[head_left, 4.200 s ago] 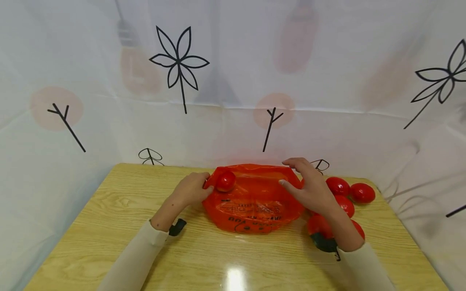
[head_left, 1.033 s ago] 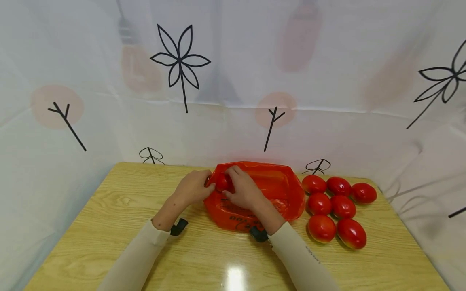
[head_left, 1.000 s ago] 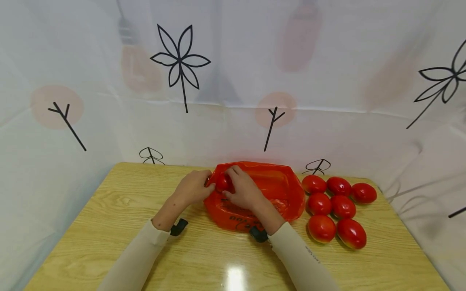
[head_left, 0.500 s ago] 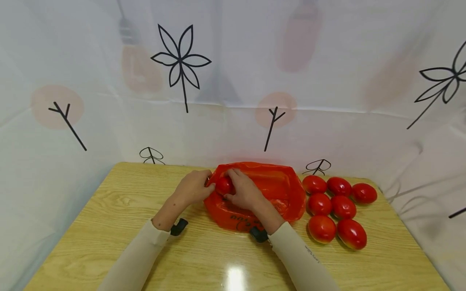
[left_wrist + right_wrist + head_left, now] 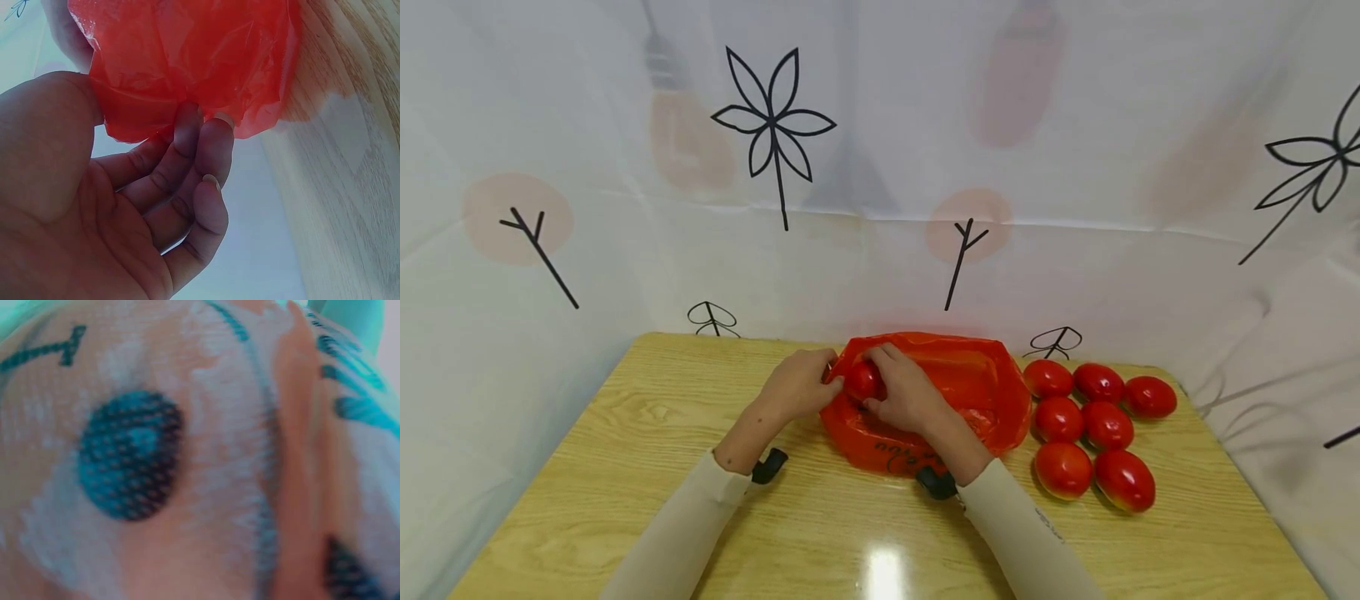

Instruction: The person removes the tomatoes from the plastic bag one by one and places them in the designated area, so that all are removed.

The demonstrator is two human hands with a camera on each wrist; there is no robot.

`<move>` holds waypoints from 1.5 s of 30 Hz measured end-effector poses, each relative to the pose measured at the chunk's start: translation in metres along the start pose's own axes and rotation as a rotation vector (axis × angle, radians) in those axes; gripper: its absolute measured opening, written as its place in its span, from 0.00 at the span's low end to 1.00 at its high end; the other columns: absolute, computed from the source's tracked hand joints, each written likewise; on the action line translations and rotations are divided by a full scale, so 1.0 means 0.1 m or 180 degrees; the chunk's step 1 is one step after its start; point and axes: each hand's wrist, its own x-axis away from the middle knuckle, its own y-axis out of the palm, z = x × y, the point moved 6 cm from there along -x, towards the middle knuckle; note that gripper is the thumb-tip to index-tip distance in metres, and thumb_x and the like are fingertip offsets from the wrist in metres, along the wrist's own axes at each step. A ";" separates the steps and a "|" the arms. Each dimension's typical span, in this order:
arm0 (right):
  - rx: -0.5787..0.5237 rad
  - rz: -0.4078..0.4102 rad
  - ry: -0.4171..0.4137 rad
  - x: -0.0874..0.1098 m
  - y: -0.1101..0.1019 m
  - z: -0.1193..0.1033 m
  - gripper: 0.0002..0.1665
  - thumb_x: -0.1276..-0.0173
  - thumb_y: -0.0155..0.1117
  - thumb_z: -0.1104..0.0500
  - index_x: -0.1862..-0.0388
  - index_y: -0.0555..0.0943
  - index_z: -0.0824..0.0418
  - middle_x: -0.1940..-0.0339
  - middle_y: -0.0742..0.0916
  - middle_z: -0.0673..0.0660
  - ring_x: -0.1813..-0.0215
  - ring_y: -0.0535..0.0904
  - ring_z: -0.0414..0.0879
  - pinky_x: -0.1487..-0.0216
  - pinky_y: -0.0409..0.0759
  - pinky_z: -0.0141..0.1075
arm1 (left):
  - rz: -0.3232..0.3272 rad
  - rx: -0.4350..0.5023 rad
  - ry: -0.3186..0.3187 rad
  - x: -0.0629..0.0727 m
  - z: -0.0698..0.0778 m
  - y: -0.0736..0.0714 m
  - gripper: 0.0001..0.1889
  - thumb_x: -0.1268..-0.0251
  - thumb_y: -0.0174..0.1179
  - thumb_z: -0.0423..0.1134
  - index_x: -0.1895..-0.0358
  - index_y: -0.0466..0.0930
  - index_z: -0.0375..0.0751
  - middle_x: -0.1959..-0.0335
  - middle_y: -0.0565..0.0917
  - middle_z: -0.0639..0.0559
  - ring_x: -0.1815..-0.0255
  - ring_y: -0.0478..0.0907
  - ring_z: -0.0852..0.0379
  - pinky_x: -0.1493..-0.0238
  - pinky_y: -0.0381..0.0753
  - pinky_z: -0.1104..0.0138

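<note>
A red plastic bag [image 5: 958,375] lies on the table with its mouth spread wide. My left hand [image 5: 797,386] pinches the bag's left edge; in the left wrist view the thumb and fingers of that left hand [image 5: 144,181] meet at the thin red film. Inside the bag's left end is a glossy red oval fruit [image 5: 860,381]. My right hand [image 5: 910,393] reaches into the mouth and holds this fruit, fingers at its far side and thumb nearer me. In the right wrist view, the bag's printed film [image 5: 219,456] fills the picture, hiding the right hand.
Several red oval fruits [image 5: 1108,426] with yellowish ends sit in loose rows just right of the bag. Wood-grain table [image 5: 647,417] extends around the bag. A white patterned cloth [image 5: 880,275] hangs close behind the table's back edge.
Since the earliest frame, my right hand has moved left from the bag's right side to the fruit inside. The bag's mouth gapes wider. Over the last second, the fruit has barely shifted.
</note>
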 end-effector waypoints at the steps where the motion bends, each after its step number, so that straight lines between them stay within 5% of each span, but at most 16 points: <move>1: 0.0009 0.0011 -0.0019 0.00 -0.01 -0.01 0.41 0.39 0.83 0.59 0.29 0.74 0.61 0.33 0.80 0.59 0.35 0.79 0.56 0.33 0.81 0.51 | -0.0002 -0.0002 -0.0006 0.00 0.00 0.00 0.06 0.28 0.65 0.40 0.60 0.80 0.41 0.77 0.75 0.52 0.77 0.71 0.55 0.76 0.70 0.65; 45: -0.0321 0.0685 -0.0055 0.60 -0.52 -0.10 0.41 0.39 0.83 0.56 0.28 0.77 0.56 0.31 0.78 0.54 0.33 0.79 0.54 0.38 0.85 0.52 | -0.0059 0.0006 -0.0063 0.00 -0.04 0.01 0.08 0.27 0.65 0.42 0.55 0.82 0.41 0.73 0.78 0.53 0.73 0.73 0.54 0.73 0.74 0.64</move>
